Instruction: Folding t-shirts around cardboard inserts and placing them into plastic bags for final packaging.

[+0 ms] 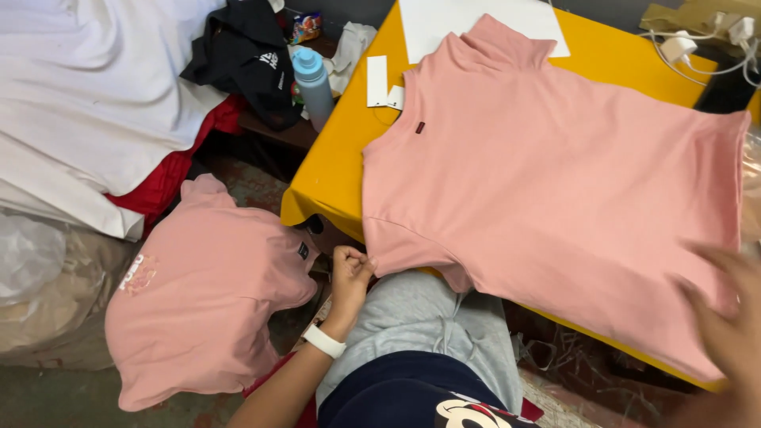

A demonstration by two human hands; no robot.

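A pink shirt [555, 182] lies flat on the yellow table [333, 166], its sleeve overhanging the near edge. The left hand [349, 273] is clenched on that sleeve's hem. The right hand [725, 317], blurred, rests on the shirt's lower corner; its grip cannot be told. A small dark label [419, 127] sits near the collar. White rectangular tags [380, 83] lie just beside the shoulder. A second pink shirt [198, 309] lies below the table.
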